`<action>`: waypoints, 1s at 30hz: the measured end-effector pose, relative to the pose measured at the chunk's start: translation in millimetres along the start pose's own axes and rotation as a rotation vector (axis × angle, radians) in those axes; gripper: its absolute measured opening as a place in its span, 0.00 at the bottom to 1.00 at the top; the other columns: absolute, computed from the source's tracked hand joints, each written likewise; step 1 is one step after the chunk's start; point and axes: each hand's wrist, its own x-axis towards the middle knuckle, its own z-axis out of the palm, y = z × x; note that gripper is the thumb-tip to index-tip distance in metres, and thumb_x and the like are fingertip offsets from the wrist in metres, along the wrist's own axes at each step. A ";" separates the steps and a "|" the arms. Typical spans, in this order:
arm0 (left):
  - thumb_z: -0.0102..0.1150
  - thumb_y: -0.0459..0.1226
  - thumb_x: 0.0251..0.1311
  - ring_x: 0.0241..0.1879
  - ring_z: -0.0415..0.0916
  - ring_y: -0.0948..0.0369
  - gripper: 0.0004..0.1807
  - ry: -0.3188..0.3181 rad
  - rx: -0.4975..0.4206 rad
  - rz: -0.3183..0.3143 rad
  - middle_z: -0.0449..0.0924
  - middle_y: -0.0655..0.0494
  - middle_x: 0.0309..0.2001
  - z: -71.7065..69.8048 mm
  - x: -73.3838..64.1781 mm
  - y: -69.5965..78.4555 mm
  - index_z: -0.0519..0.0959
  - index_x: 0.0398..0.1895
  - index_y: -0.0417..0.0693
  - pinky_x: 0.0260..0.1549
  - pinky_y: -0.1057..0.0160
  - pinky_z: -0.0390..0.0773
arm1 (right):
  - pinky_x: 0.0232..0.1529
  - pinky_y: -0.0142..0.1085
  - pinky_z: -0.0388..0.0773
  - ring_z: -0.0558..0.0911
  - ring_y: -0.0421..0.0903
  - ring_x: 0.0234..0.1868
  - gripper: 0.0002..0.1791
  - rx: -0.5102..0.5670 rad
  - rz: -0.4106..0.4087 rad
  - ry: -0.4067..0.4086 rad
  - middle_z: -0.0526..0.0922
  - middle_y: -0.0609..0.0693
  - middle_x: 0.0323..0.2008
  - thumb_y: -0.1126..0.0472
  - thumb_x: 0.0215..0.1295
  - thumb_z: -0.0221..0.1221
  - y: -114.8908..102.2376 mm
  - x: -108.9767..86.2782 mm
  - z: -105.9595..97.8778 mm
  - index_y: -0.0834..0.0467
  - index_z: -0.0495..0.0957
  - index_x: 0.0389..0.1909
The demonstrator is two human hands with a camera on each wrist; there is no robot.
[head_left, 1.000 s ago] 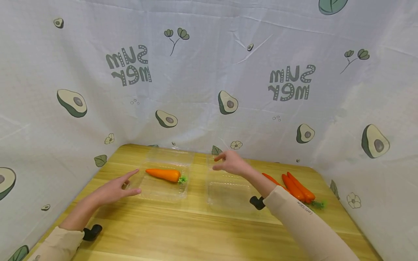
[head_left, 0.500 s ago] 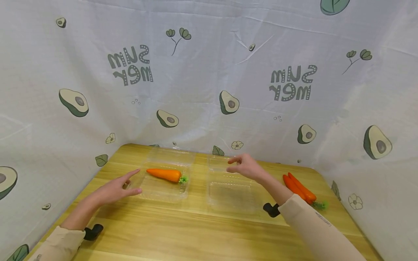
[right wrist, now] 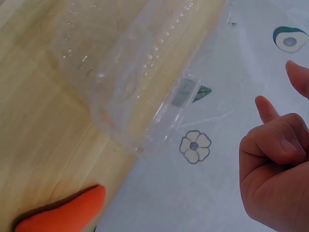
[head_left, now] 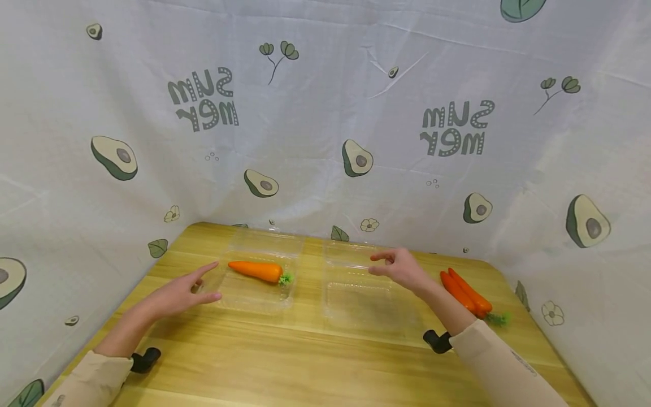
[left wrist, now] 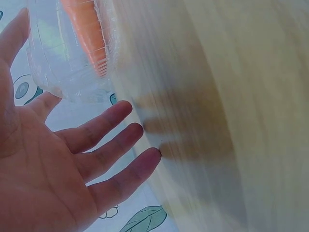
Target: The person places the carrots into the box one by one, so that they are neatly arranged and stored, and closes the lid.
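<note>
A carrot with a green tuft lies in the left transparent plastic container, whose lid is folded back. My left hand is spread at this container's left edge; contact cannot be made out. In the left wrist view its fingers are extended, holding nothing. My right hand hovers over the right side of a second transparent container, which has no carrot visible inside. Thumb and index finger reach out apart, while the other fingers bend towards the palm, as the right wrist view shows.
Two carrots lie side by side on the wooden table, right of my right forearm. A carrot tip shows in the right wrist view. An avocado-print cloth hangs behind and at both sides.
My right hand has drawn back to the right across the second container. The orange piece beside the right forearm a second ago no longer shows. My left hand stays put.
</note>
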 end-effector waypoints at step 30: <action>0.60 0.57 0.66 0.64 0.69 0.33 0.49 -0.004 0.011 0.004 0.67 0.23 0.65 -1.7 0.8 2.2 0.49 0.81 0.47 0.54 0.33 0.71 | 0.48 0.44 0.76 0.77 0.58 0.50 0.35 0.051 0.170 0.118 0.80 0.64 0.54 0.42 0.67 0.63 50.2 -44.2 -30.9 0.60 0.74 0.67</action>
